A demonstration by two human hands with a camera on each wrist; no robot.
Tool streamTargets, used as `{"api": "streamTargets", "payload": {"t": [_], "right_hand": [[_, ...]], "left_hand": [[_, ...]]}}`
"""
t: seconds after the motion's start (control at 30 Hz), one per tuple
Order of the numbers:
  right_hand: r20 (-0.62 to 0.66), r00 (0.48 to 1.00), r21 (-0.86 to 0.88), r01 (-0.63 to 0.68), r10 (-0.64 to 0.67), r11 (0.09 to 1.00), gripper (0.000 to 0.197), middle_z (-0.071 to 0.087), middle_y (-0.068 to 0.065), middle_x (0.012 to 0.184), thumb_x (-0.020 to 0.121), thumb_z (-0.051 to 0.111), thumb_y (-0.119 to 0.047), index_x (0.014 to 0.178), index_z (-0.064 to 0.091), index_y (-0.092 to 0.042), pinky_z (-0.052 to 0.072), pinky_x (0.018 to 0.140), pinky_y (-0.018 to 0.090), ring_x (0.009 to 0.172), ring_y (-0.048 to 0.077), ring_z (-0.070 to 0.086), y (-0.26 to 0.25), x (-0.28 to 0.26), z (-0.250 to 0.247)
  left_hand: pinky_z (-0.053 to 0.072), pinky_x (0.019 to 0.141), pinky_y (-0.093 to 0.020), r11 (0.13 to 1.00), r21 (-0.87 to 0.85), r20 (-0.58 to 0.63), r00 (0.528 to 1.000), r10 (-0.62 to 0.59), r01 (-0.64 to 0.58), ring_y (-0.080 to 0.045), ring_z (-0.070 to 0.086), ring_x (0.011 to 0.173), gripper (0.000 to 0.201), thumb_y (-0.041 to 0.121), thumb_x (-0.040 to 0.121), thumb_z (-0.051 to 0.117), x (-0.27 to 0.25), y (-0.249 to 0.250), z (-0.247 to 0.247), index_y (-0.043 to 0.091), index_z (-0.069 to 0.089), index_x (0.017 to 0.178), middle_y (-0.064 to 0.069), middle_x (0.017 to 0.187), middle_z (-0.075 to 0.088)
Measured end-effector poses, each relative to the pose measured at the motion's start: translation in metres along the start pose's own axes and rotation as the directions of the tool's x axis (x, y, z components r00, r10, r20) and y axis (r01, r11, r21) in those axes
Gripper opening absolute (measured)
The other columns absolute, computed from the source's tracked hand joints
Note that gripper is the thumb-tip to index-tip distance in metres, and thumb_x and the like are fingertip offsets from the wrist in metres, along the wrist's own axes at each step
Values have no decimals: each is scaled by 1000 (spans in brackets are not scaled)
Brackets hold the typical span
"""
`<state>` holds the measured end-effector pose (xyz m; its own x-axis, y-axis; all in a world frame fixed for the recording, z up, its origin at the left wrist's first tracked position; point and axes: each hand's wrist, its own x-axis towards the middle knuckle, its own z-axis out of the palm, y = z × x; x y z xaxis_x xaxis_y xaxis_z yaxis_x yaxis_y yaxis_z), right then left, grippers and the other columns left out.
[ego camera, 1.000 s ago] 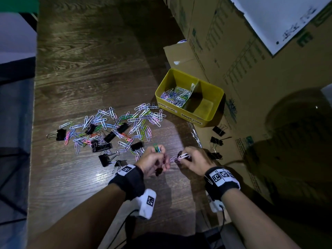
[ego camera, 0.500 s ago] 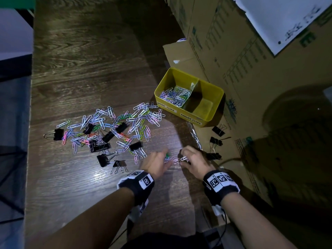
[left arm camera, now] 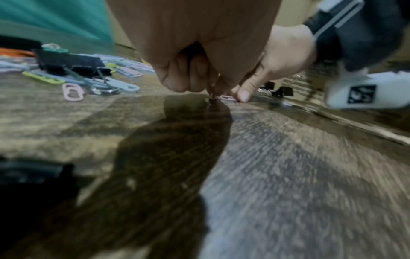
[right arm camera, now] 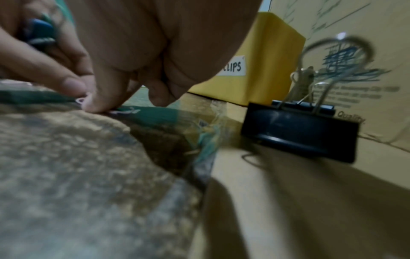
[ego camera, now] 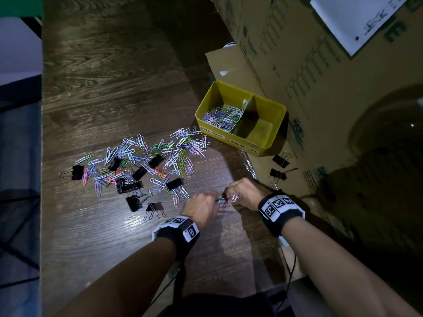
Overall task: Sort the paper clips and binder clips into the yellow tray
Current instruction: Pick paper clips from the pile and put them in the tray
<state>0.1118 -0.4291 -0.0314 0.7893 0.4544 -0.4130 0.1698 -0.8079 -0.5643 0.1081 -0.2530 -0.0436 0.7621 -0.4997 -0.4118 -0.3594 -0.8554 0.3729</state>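
- We are reaching both forearms forward over the wooden table [ego camera: 109,92], with the two hands meeting knuckle to knuckle just in front of the scattered clips.
- Our left hand [ego camera: 201,208] is lying low with its fingers curled under, and it is pinching a green paper clip [ego camera: 218,199] whose tip is sticking out toward the other hand.
- Our right hand [ego camera: 246,193] is bending down at the wrist, fingertips [right arm camera: 73,85] pressing on the tabletop, and it is pinching a pale pink paper clip [ego camera: 234,197] against the wood; a few more clips are showing at its fingers, too blurred to count.
- The loose paper clips [ego camera: 160,156] are lying in a wide, many-coloured spread, pastel blue, pink, green and white, just beyond and to the left of our hands.
- Black binder clips [ego camera: 137,172] with silver wire handles are sitting mixed through that spread, and three more [ego camera: 278,173] are resting on the cardboard [ego camera: 332,110] near our right hand.
- The yellow tray [ego camera: 270,145] is standing beyond our right hand, well apart from the grip; its left compartment is holding a pile of paper clips, and its right compartment is showing only bare yellow floor.
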Motion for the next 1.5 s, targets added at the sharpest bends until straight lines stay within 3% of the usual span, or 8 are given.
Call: {"api": "streamTargets", "payload": {"t": [0.23, 0.43, 0.6, 0.77, 0.9, 1.07, 1.23, 1.5], "right_hand": [[121, 988, -189, -70, 94, 979, 20, 60, 11, 107, 91, 49, 2, 108, 59, 0, 43, 70, 25, 91, 26, 62, -22, -12, -4], [-221, 965, 248, -85, 142, 965, 13, 62, 11, 92, 90, 58, -9, 77, 61, -9, 36, 67, 23, 75, 16, 52, -26, -14, -24], [-534, 817, 449, 57, 217, 892, 51, 58, 21, 76, 85, 61, -6, 56, 24, -26, 42, 70, 40, 73, 33, 53, -47, 0, -89], [-538, 751, 545, -37, 383, 838, 40, 42, 5, 61, 88, 56, -11, 59, 29, -20, 35, 60, 33, 62, 24, 41, -48, 32, -149], [-512, 744, 413, -225, 429, 883, 26, 51, 2, 67, 89, 53, -10, 65, 44, -17, 38, 62, 27, 69, 22, 49, -38, 65, -173], [-355, 843, 195, -357, 405, 914, 12, 57, 6, 80, 88, 52, -5, 80, 54, -13, 45, 69, 33, 81, 27, 57, -44, 99, -173], [-316, 858, 15, -423, 405, 906, 34, 54, 19, 122, 86, 57, -3, 119, 54, -5, 51, 89, 43, 102, 35, 60, -49, 102, -157], [-590, 806, -115, -128, 36, 985, 25, 57, 9, 113, 88, 54, -10, 112, 61, -14, 46, 90, 36, 108, 24, 53, -72, 95, -131]], "left_hand": [[46, 67, -28, 908, -406, -15, 993, -113, 97, -22, 60, 70, 16, 24, 91, 54, 16, -16, -15, 15, 63, 81, -10, 79, 68], [26, 39, -19, 423, -896, 74, 984, -163, 137, -8, 35, 45, 21, 20, 95, 41, 54, -17, -119, 21, 45, 73, 8, 56, 39], [36, 52, -31, 736, -673, -200, 975, -91, -69, -18, 44, 54, 18, 21, 92, 42, 111, 9, -191, 17, 50, 76, 0, 63, 48], [48, 71, -29, 958, -286, -122, 992, -30, -6, -25, 61, 83, 19, 24, 90, 54, 141, 25, -198, 14, 61, 104, -8, 95, 64], [48, 86, -26, 935, -352, -183, 983, -22, -44, -23, 64, 96, 35, 21, 87, 56, 132, 13, -190, 20, 59, 123, -8, 113, 67], [48, 74, -22, 818, -570, -444, 866, -228, -77, -7, 60, 73, 23, 12, 86, 57, 72, -23, -154, 20, 70, 103, 3, 95, 70], [47, 86, -36, 978, -177, -270, 961, 56, -106, -20, 57, 92, 18, 24, 83, 59, 22, -72, -85, 20, 68, 97, -3, 100, 62], [50, 86, -42, 987, 32, -75, 984, 162, -160, -22, 53, 109, 25, 18, 82, 61, -13, -113, -51, 24, 65, 106, 1, 119, 57]]}}
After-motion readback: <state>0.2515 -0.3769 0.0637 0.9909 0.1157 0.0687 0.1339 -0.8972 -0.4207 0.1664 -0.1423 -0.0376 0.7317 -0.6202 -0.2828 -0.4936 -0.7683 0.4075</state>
